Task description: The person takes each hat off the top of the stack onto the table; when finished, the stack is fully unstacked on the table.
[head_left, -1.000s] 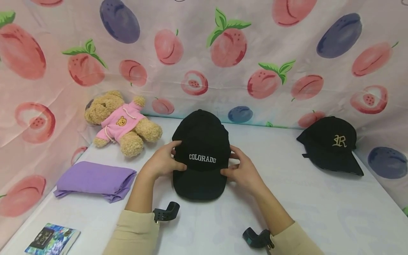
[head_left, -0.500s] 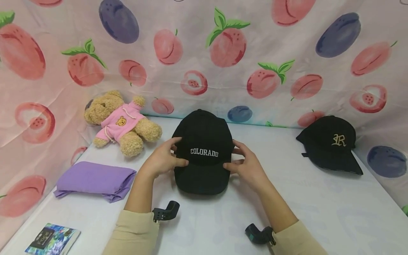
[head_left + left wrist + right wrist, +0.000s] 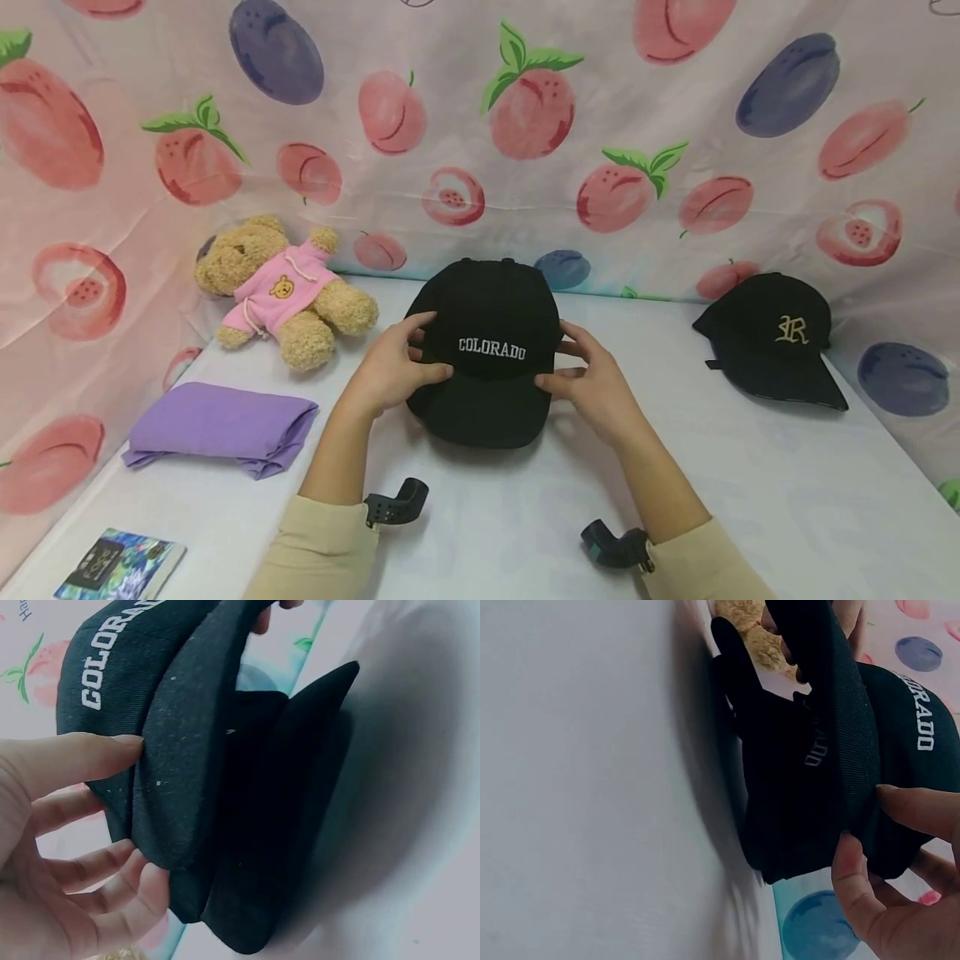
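Note:
A black baseball cap (image 3: pixel 483 312) with white COLORADO lettering is held between both hands, its brim facing the person. My left hand (image 3: pixel 397 367) grips its left side, the thumb at the seam of the brim and the other fingers along the edge. On the opposite side my right hand (image 3: pixel 596 387) pinches it the same way. In the wrist views the brim (image 3: pixel 180 750) stands off the table. Beneath it, more black fabric (image 3: pixel 780 802) with pale letters, like a second cap, lies close on the table; the upper cap mostly hides it in the head view.
Another black cap (image 3: pixel 776 342) with a gold emblem sits at the right. At the left lie a teddy bear (image 3: pixel 288 292) in a pink hoodie, a folded purple cloth (image 3: pixel 221 425) and a small colourful packet (image 3: pixel 120 567). A fruit-print curtain (image 3: pixel 525 200) borders the white table (image 3: pixel 697 467).
Both hands have raised the COLORADO cap slightly and shifted it right. A second bump now shows at its top right. The other objects have stayed in place.

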Action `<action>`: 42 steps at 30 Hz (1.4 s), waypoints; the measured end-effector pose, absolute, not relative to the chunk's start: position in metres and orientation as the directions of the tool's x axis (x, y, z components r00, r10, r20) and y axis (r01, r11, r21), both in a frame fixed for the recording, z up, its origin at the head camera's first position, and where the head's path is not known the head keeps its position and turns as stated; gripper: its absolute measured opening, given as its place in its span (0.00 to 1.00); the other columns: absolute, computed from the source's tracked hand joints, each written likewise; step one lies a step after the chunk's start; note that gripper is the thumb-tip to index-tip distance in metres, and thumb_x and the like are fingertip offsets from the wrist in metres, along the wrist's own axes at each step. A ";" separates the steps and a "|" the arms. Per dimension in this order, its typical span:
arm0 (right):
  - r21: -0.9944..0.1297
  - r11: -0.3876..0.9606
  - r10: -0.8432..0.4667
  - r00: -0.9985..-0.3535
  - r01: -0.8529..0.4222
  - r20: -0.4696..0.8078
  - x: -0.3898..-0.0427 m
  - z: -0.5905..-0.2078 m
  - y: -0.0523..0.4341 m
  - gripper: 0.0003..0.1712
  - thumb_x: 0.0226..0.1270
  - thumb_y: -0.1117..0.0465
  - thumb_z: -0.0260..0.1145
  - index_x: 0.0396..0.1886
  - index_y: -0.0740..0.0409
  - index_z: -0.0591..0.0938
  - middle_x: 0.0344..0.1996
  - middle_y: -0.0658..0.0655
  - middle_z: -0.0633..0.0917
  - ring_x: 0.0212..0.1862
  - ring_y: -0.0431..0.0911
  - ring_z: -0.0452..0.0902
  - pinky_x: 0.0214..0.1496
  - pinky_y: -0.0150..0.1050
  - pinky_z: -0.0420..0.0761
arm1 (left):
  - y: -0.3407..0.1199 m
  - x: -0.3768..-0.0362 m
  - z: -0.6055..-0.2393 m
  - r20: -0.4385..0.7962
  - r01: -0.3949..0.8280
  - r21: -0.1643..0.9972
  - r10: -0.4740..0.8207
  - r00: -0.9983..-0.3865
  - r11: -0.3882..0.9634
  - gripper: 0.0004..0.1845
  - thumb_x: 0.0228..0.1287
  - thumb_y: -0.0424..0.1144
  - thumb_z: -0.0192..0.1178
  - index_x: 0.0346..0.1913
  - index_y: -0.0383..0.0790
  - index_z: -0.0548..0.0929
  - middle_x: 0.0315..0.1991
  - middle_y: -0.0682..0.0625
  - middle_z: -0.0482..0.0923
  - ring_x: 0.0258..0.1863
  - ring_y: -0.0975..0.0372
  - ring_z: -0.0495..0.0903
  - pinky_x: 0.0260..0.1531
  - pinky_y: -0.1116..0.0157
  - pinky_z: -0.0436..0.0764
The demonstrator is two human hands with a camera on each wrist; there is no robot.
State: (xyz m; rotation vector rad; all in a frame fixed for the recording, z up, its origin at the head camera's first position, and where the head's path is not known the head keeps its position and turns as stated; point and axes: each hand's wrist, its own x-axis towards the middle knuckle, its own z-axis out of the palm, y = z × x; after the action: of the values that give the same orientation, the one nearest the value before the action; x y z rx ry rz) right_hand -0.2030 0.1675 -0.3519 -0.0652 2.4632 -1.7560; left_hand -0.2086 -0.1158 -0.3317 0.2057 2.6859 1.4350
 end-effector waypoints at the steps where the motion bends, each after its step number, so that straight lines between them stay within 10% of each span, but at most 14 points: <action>1: -0.944 0.330 -0.099 -0.993 0.031 -0.068 -0.203 -0.351 0.169 0.52 0.64 0.66 0.73 0.83 0.44 0.59 0.74 0.62 0.69 0.56 0.52 0.85 0.53 0.42 0.87 | -0.114 -0.209 -0.331 -0.009 0.082 0.832 0.160 -0.987 0.548 0.45 0.61 0.39 0.73 0.80 0.48 0.64 0.70 0.37 0.70 0.63 0.44 0.76 0.60 0.45 0.78; 42: -0.907 0.421 -0.040 -0.999 -0.031 0.016 -0.198 -0.321 0.207 0.52 0.67 0.64 0.71 0.84 0.37 0.56 0.75 0.62 0.69 0.59 0.56 0.80 0.62 0.48 0.81 | -0.061 -0.200 -0.335 0.132 0.159 0.837 0.089 -0.987 0.523 0.44 0.61 0.40 0.72 0.79 0.46 0.65 0.63 0.39 0.70 0.50 0.50 0.73 0.52 0.54 0.73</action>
State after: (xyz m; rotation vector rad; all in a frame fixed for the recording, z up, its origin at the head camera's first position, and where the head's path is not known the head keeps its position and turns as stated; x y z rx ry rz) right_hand -0.1984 0.2074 -0.3215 -0.0663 2.6408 -1.6845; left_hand -0.1995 -0.0607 -0.3347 0.2287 2.8047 1.5540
